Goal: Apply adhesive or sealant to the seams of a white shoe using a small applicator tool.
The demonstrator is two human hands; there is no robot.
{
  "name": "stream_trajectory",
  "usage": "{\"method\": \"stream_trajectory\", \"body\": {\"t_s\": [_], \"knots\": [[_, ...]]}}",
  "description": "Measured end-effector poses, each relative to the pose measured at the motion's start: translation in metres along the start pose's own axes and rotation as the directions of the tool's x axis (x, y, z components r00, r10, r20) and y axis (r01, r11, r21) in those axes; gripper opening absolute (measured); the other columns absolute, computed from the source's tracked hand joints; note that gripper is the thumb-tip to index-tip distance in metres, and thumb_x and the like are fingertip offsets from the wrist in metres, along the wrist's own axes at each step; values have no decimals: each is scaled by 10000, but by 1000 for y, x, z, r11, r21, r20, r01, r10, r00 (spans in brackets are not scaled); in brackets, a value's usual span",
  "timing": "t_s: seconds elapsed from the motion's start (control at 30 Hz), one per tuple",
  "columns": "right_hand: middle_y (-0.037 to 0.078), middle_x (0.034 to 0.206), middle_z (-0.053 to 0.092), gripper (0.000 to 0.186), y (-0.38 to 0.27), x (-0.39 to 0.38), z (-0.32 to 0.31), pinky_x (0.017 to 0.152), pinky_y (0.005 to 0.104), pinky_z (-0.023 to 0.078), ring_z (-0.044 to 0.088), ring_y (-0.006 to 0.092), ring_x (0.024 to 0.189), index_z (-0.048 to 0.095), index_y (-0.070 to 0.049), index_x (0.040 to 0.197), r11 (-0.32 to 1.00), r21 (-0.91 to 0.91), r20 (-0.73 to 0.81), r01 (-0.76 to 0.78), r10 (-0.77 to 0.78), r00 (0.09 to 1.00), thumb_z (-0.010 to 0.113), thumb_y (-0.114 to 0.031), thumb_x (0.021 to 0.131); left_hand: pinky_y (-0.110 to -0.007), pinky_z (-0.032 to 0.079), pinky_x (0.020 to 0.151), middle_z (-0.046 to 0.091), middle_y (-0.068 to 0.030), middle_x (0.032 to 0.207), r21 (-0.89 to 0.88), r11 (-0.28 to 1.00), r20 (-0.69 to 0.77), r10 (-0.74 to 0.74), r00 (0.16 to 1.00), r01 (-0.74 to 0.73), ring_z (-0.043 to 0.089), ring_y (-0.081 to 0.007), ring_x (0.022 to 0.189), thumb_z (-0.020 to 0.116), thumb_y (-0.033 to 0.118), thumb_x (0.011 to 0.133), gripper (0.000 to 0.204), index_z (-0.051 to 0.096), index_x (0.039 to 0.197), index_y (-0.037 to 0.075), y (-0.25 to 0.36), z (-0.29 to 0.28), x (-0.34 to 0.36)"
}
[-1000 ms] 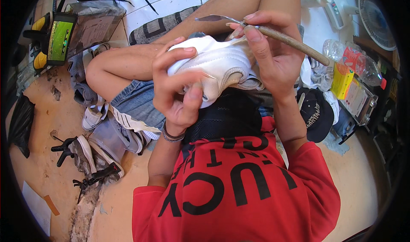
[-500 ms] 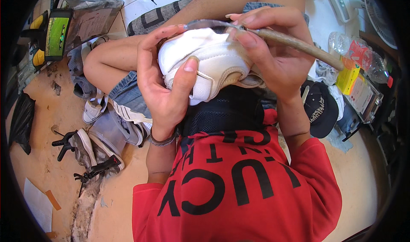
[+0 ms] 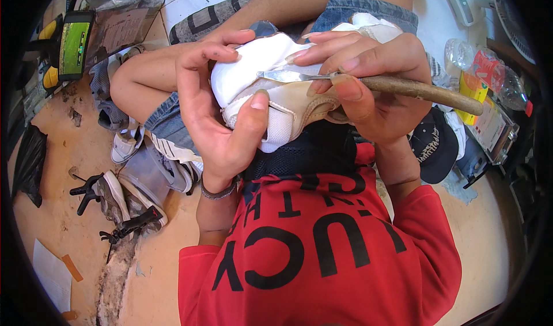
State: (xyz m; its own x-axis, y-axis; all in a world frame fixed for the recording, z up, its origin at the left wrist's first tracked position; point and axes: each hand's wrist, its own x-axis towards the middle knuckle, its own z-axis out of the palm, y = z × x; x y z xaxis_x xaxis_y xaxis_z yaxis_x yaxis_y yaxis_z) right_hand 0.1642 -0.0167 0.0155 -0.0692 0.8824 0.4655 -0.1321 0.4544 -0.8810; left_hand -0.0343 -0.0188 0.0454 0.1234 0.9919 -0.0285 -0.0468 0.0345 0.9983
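The left hand (image 3: 216,113) wraps the white shoe (image 3: 271,90) over the lap, fingers curled across its top, thumb pressed on its side. The right hand (image 3: 363,78) pinches a wooden-handled tool (image 3: 415,88), its metal blade lying on the shoe. More shoes (image 3: 132,182) lie on the floor (image 3: 86,153) at left, a black cap (image 3: 435,147) at right.

We have one view only: head cam, worn on the person, facing steeply down over the chest and lap. It sits very close, so the left hand (image 3: 216,116) and right hand (image 3: 368,84) fill the upper middle with the white shoe (image 3: 271,95) between them. Forearms enter from below. Fisheye bends the floor (image 3: 69,153) edges toward a dark round rim. No second view, so no shared part.
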Motion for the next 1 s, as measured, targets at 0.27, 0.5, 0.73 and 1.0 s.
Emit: {"method": "stream_trajectory", "body": {"t_s": [0.27, 0.5, 0.73, 1.0], "knots": [[128, 751, 695, 194, -1, -2, 0, 903, 561, 531, 734, 372, 902, 467, -36, 1030, 1000, -9, 16, 13, -13, 1000, 630, -133, 986, -368, 424, 1034, 516, -247, 1274, -10, 1000, 6, -4, 1000, 4, 525, -245, 1181, 651, 10, 784, 461, 401, 1171, 35, -1, 2, 1], [127, 757, 704, 199, 1, -2, 6, 897, 540, 534, 732, 379, 919, 504, -19, 1021, 1000, -25, -2, 1, -1, 1000, 670, -106, 952, -373, 412, 1046, 529, -242, 1267, 19, 1000, 11, -13, 1000, 13, 529, -247, 1183, 658, 40, 788, 456, 438, 1186, 15, -2, -1, 2], [167, 828, 712, 131, 8, 3, 12, 795, 380, 592, 745, 304, 885, 566, 33, 982, 985, -160, -34, -67, 62, 997, 672, 33, 906, -375, 403, 1062, 549, -220, 1290, 19, 996, 37, -84, 996, 83, 535, -248, 1186, 648, 120, 827, 436, 493, 1214, -5, -8, -10, 14], [79, 828, 641, 125, 26, 6, 22, 590, 229, 489, 599, 96, 632, 607, 2, 943, 981, -86, -141, -174, 161, 977, 705, -75, 933, -343, 409, 1063, 545, -194, 1328, -122, 973, 62, -188, 980, 194, 538, -226, 1194, 588, 34, 839, 387, 495, 1212, -7, -20, -21, 24]]}}
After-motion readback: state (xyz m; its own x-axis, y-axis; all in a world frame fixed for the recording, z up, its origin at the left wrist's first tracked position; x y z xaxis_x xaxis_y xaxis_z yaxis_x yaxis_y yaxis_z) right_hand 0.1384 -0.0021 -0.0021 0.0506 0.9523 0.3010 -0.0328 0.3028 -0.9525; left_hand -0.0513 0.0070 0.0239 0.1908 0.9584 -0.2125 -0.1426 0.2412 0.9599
